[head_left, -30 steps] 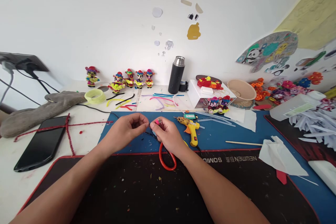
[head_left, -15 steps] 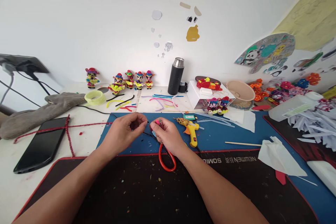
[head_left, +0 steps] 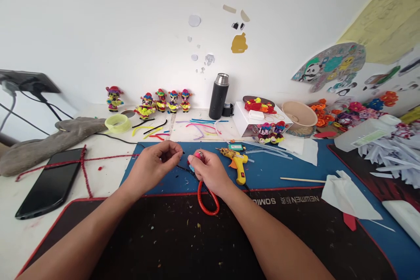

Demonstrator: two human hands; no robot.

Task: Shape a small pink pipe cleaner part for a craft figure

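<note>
My left hand (head_left: 160,162) is closed in a pinch, with a tiny black bit (head_left: 183,153) showing at the fingertips. Close beside it, my right hand (head_left: 210,168) is curled around a small pink, red and blue piece (head_left: 198,155), mostly covered by the fingers. Below that hand hangs a red loop handle (head_left: 209,213), which looks like part of a pair of scissors; whether the palm grips it I cannot tell. A thin black strand runs over the blue mat (head_left: 170,186) between the hands. To the right lies a yellow glue gun (head_left: 241,168).
Several small fuzzy figures (head_left: 145,106) stand along the wall near cut coloured pipe cleaners (head_left: 157,137). A black thermos (head_left: 218,96) and a white box (head_left: 241,122) are behind. At left lies a phone (head_left: 49,188) with red strands; at right, a tissue (head_left: 348,194) and stick (head_left: 302,180).
My right hand has turned slightly, its thumb now covering more of the pink piece. My left hand keeps its pinch near the same place. The whole view has shifted a little.
</note>
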